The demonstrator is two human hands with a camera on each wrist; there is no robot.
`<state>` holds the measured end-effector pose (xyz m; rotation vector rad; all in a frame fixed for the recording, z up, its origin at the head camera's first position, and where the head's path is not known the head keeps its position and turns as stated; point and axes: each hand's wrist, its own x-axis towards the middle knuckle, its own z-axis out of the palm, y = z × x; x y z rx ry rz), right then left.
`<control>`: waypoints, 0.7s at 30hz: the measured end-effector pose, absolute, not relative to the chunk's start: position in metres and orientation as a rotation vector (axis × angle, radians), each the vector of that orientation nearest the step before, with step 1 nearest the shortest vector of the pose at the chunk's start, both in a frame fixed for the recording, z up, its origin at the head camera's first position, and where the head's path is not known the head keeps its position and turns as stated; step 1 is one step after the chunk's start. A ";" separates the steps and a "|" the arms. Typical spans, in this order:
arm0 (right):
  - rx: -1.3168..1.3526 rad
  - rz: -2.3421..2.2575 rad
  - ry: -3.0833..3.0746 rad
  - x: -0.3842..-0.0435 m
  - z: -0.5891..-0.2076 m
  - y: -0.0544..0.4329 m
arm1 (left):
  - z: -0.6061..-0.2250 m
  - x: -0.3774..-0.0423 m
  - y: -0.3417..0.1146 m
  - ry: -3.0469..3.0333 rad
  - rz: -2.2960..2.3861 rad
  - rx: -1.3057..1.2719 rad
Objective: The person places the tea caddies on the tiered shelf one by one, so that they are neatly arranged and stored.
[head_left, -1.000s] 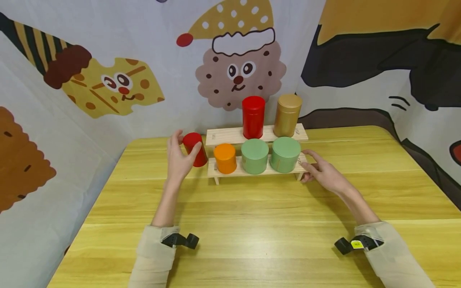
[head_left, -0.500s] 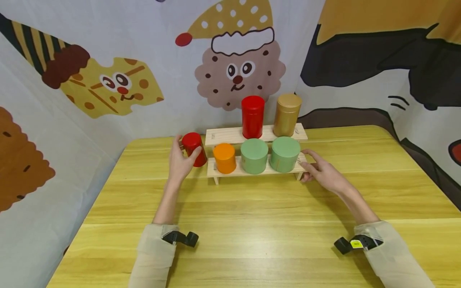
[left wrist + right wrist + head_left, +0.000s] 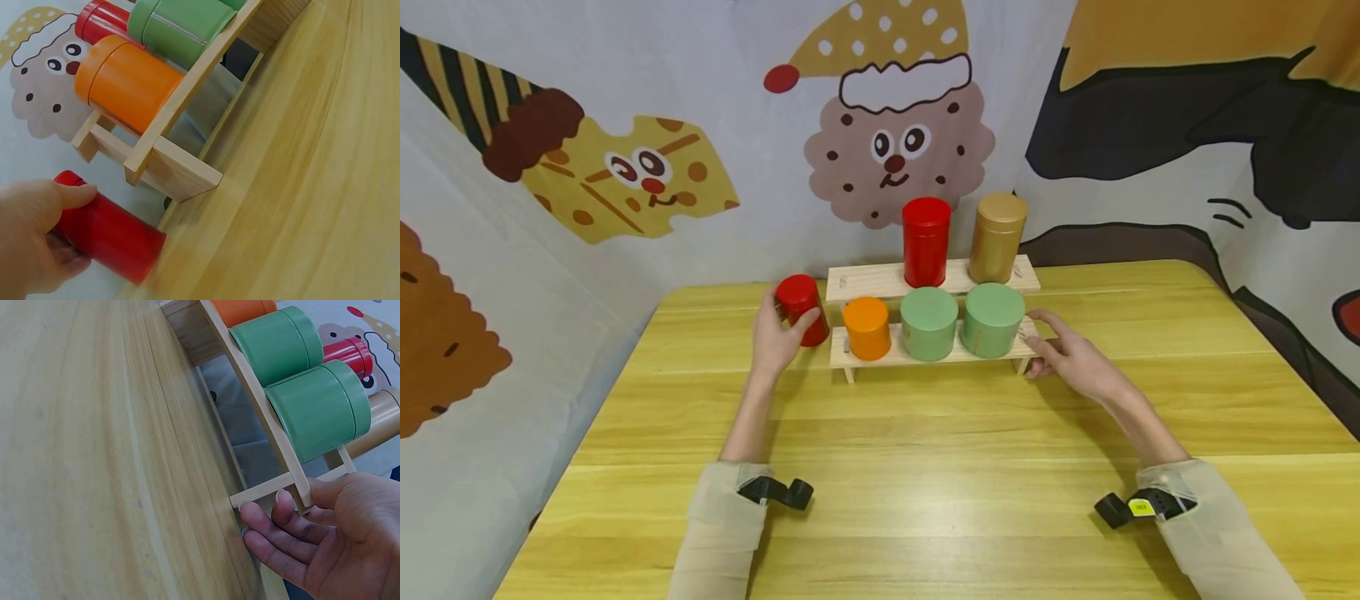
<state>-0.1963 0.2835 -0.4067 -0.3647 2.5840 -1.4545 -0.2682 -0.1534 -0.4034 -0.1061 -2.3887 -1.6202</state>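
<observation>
My left hand [image 3: 777,337] grips a small red canister [image 3: 115,234], thumb on its near side and fingers round the far side. That canister stands on the table just left of a two-tier wooden rack [image 3: 880,283]. At the rack's right end, my right hand [image 3: 350,531] holds the end of the lower shelf, its fingers loosely bent by the leg. On the lower shelf stand an orange canister [image 3: 867,329] and two green canisters, one in the middle [image 3: 928,325] and one at right [image 3: 993,321]. The upper shelf bears a tall red canister [image 3: 926,243] and a gold canister [image 3: 997,239].
A wood-grain table [image 3: 910,467] spreads in front of the rack. Behind it hangs a white cloth [image 3: 760,150] printed with cartoon figures. A black camera mount sits on the left wrist [image 3: 778,492] and another on the right wrist [image 3: 1146,507].
My left fingers have come down and settled round the small red canister. The right hand, the rack and the other canisters have stayed put.
</observation>
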 end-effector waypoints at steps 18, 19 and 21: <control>-0.367 -1.403 2.629 -0.196 -0.406 0.283 | -0.380 -0.260 -0.151 -2.263 -1.575 -0.085; -0.367 -1.403 2.628 -0.196 -0.407 0.284 | -0.378 -0.259 -0.151 -2.254 -1.573 -0.087; -0.361 -1.404 2.625 -0.197 -0.407 0.284 | -0.376 -0.258 -0.150 -2.229 -1.570 -0.095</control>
